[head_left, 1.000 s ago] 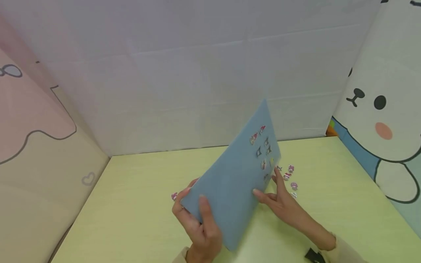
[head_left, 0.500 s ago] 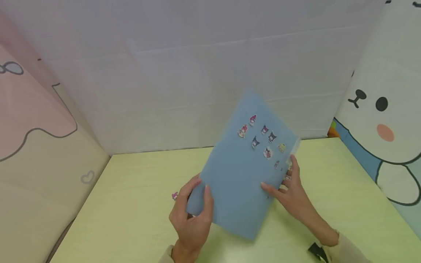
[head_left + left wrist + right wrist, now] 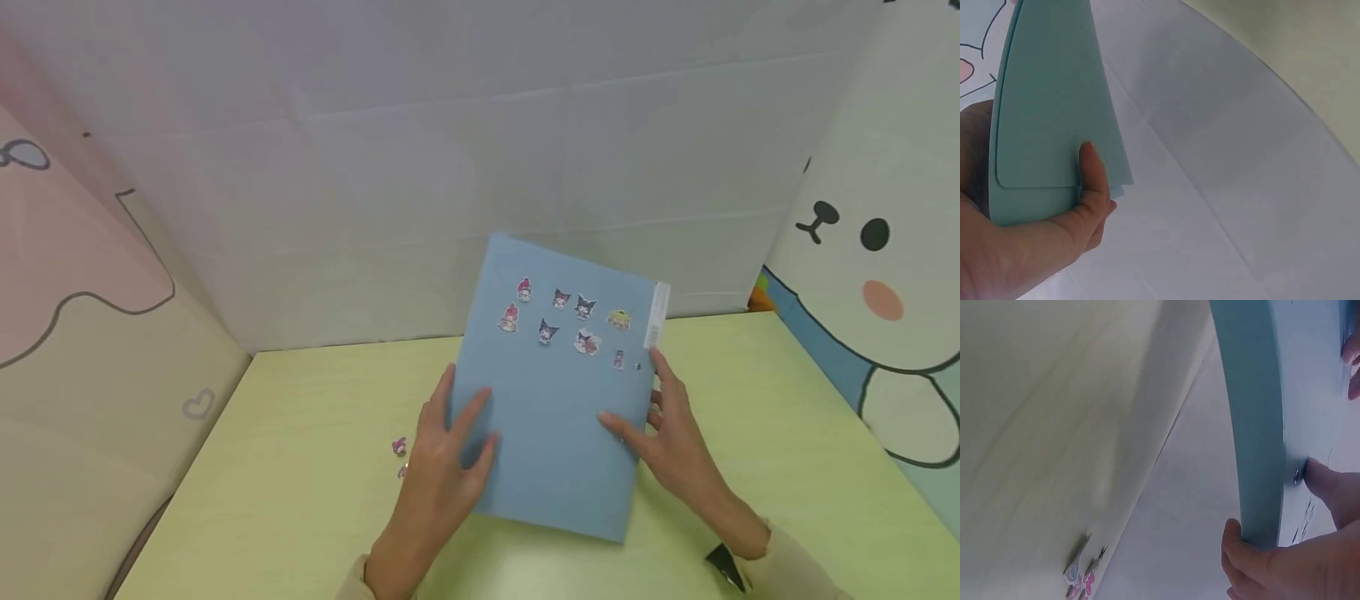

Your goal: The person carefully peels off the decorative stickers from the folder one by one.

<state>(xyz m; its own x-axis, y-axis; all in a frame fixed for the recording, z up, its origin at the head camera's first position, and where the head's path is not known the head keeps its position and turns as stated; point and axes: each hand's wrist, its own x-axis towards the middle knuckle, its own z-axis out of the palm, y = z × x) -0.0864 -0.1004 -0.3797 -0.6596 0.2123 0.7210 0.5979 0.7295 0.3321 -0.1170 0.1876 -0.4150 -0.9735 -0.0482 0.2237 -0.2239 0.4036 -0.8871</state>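
A light blue folder (image 3: 555,450) is held up tilted above the table, its face turned to me. Cartoon stickers (image 3: 547,332) are spread over its upper half, and a white barcode label (image 3: 657,315) lies along the upper right edge. My left hand (image 3: 427,475) holds the left edge, two digits lying over the face. A flap (image 3: 1054,112) shows on the folder's other side in the left wrist view. On the right edge, my right hand (image 3: 675,450) grips with the thumb on the face and fingers behind. The right wrist view shows the folder's thick side (image 3: 1250,425).
On the pale yellow-green table (image 3: 315,417), small loose stickers (image 3: 400,447) lie left of the folder. More loose stickers (image 3: 1075,575) appear in the right wrist view. A white cloth wall (image 3: 375,208) stands behind, with printed cloths at both sides.
The folder has swung from nearly edge-on to facing me, and its top edge has levelled out. My left hand has shifted up the left edge; my right hand keeps its grip on the right edge.
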